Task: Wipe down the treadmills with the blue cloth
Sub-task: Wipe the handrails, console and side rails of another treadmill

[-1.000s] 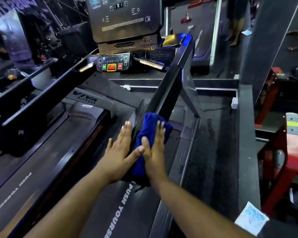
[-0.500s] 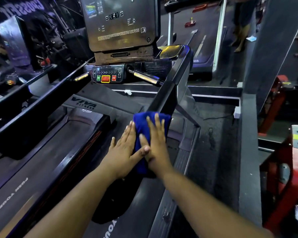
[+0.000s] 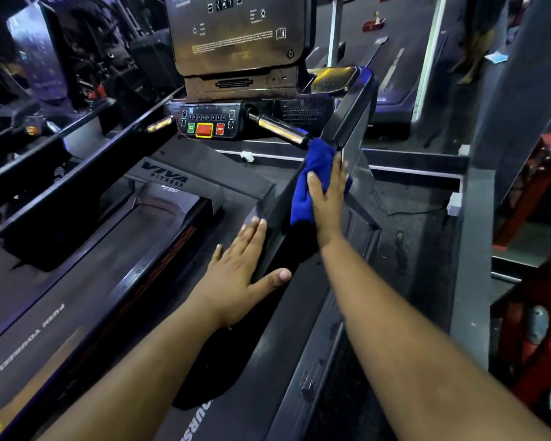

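A black treadmill fills the view; its right handrail (image 3: 347, 128) slopes up to the console (image 3: 236, 43). The blue cloth (image 3: 309, 183) is draped over the middle of that rail. My right hand (image 3: 326, 198) presses flat on the cloth, fingers pointing up the rail. My left hand (image 3: 239, 275) rests lower on the same rail with its fingers spread and the thumb over the rail's top edge, holding nothing. The cloth's right side is hidden under my right hand.
A control panel (image 3: 209, 124) with green and red buttons sits under the console, flanked by metal grip bars (image 3: 277, 130). The running belt (image 3: 45, 313) lies at left. Red gym equipment (image 3: 535, 313) stands at right. A neighbouring treadmill rail (image 3: 54, 135) runs along the left.
My right hand has pushed the cloth further up the rail towards the console. My left hand has come off the cloth and stayed lower on the rail.
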Action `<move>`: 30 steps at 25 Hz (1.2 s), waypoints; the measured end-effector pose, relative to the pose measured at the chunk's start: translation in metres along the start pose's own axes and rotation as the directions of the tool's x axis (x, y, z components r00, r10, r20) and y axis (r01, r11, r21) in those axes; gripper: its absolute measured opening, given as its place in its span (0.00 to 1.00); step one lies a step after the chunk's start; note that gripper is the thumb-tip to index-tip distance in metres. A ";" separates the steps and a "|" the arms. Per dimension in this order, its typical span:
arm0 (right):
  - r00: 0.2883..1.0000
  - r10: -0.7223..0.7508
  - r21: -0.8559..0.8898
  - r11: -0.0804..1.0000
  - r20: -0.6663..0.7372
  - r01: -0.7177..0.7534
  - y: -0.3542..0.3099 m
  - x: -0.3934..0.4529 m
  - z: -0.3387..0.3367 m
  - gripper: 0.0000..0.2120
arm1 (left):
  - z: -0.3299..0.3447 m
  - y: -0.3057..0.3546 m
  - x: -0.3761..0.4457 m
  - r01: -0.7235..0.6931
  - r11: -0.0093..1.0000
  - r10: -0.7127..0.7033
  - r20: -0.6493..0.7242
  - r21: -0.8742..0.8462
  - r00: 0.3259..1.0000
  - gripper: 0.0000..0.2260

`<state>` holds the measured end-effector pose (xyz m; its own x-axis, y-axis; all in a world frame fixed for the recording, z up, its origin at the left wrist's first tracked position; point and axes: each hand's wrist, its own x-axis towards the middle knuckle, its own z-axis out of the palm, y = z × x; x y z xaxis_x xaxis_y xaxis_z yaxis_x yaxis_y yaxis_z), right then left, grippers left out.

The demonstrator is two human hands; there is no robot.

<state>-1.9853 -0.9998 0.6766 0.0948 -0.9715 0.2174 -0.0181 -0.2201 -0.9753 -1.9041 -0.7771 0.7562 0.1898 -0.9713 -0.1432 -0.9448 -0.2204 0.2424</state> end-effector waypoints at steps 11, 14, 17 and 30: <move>0.909 0.416 0.160 0.895 0.034 -0.416 0.011 -0.020 0.006 0.29 | 0.000 -0.002 0.000 -0.003 1.000 0.003 0.001 -0.021 1.000 0.49; 0.992 0.122 0.012 0.992 0.022 -0.122 -0.023 -0.090 0.011 0.31 | 0.000 -0.002 0.000 -0.017 0.999 0.017 -0.010 -0.052 1.000 0.51; 0.955 -0.194 -0.106 0.969 0.224 0.222 -0.026 -0.117 0.004 0.30 | 0.001 -0.004 0.000 -0.023 0.997 0.022 -0.017 -0.078 1.000 0.50; 0.940 -0.174 -0.418 0.861 0.294 0.290 -0.045 -0.068 -0.004 0.32 | -0.001 -0.005 0.001 -0.028 0.981 0.017 -0.059 -0.193 0.998 0.46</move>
<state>-1.9954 -0.9239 0.7057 0.3849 -0.8488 0.3625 -0.4039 -0.5081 -0.7608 -1.8986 -0.7773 0.7562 0.1890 -0.9785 -0.0826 -0.8806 -0.2061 0.4268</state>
